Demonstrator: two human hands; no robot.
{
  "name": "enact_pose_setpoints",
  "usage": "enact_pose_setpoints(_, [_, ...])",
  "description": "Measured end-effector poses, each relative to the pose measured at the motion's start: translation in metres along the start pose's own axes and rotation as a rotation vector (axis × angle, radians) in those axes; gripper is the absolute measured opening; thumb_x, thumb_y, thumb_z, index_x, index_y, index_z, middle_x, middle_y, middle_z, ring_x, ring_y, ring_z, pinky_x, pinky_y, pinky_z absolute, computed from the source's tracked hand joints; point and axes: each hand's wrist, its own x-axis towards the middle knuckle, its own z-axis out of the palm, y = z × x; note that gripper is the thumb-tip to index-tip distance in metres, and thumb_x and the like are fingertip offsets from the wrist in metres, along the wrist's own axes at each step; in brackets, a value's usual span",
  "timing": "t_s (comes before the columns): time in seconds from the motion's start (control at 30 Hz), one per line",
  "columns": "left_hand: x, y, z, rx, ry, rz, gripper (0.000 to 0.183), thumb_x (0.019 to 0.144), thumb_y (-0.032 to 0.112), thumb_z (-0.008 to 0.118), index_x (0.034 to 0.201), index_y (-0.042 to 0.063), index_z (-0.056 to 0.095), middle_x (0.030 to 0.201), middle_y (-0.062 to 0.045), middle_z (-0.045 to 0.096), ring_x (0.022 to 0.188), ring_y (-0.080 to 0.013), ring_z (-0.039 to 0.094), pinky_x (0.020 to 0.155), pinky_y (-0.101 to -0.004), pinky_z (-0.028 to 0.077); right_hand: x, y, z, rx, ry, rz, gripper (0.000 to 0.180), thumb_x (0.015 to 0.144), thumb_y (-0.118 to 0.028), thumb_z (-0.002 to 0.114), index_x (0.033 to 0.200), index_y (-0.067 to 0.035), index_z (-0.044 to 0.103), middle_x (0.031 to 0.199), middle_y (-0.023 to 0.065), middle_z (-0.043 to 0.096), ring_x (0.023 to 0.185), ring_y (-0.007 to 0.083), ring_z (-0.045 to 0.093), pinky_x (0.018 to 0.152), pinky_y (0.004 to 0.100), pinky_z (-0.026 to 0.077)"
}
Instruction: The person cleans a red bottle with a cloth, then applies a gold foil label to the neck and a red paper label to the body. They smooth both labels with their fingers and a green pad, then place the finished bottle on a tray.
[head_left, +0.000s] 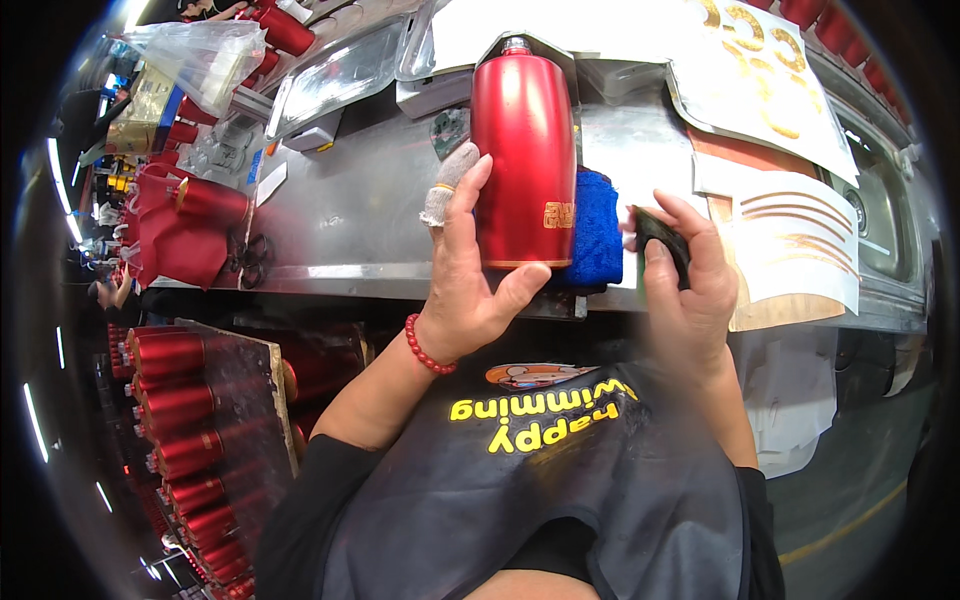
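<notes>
A glossy red bottle (521, 150) with a gold emblem near its base lies on a blue cloth (598, 229), its neck pointing away from me. My left hand (469, 262) rests against the bottle's left side and base, thumb at the bottom rim; a knitted cover sits on one finger. To the right of the bottle, my right hand (686, 277) grips a small dark pad (664, 244) between thumb and fingers, apart from the bottle. What material the pad is made of cannot be told.
Sheets with gold decals (802, 240) lie at the right beside a sink (881, 217). Clear trays (337, 75) stand at the back of the metal table (345, 202). Scissors (255, 259) and another red bottle (214, 202) are at the left; several red bottles (180, 405) fill a lower rack.
</notes>
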Motion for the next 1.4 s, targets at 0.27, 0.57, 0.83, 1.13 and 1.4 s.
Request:
enact_pose_setpoints(0.27, [-0.010,-0.004,-0.010,0.417,-0.022,0.117,0.092,0.077,0.019,0.079,0.151,-0.005,0.029,0.147,-0.025,0.042,0.138,-0.0413,0.040,0.120,-0.0516,0.019,0.021,-0.036,0.033,-0.050,-0.238,0.063,0.018,0.094,-0.006,0.060,0.111,0.000,0.059,0.085,0.0142,0.066,0.074,0.0224,0.067,0.070,0.0315,0.053])
enact_pose_setpoints(0.57, [-0.003,-0.005,-0.004,0.636,0.032,0.250,0.088,0.073,0.019,0.081,0.150,0.002,0.042,0.145,-0.020,0.050,0.139,-0.0408,0.044,0.119,-0.0609,0.014,0.014,-0.028,0.044,-0.043,-0.193,0.103,0.016,0.094,-0.007,0.064,0.107,0.000,0.060,0.088,0.0148,0.068,0.077,0.0249,0.068,0.070,0.0345,0.054])
enact_pose_setpoints(0.83, [-0.005,-0.017,0.001,0.437,0.130,0.277,0.081,0.079,0.027,0.082,0.146,0.000,0.047,0.140,-0.019,0.058,0.136,-0.0360,0.052,0.119,-0.0570,0.023,0.003,-0.022,0.034,-0.100,-0.093,0.164,0.016,0.092,-0.006,0.065,0.106,0.000,0.060,0.085,0.0167,0.069,0.074,0.0301,0.071,0.068,0.0359,0.055])
enact_pose_setpoints(1.13, [0.002,-0.005,-0.004,0.673,0.067,0.347,0.077,0.082,0.029,0.079,0.147,0.003,0.047,0.140,-0.023,0.056,0.134,-0.0392,0.052,0.117,-0.0550,0.029,0.008,-0.024,0.045,-0.061,-0.136,0.077,0.016,0.093,-0.009,0.064,0.106,0.000,0.060,0.085,0.0197,0.067,0.077,0.0373,0.070,0.069,0.0401,0.055])
enact_pose_setpoints(1.4, [-0.010,-0.004,-0.005,0.560,0.086,0.285,0.078,0.088,0.030,0.074,0.150,-0.002,0.040,0.138,-0.023,0.057,0.134,-0.0397,0.051,0.119,-0.0587,0.019,0.006,-0.031,0.039,0.018,-0.154,0.165,0.015,0.096,-0.009,0.064,0.107,0.000,0.061,0.091,0.0081,0.067,0.080,0.0127,0.061,0.075,0.0281,0.052])
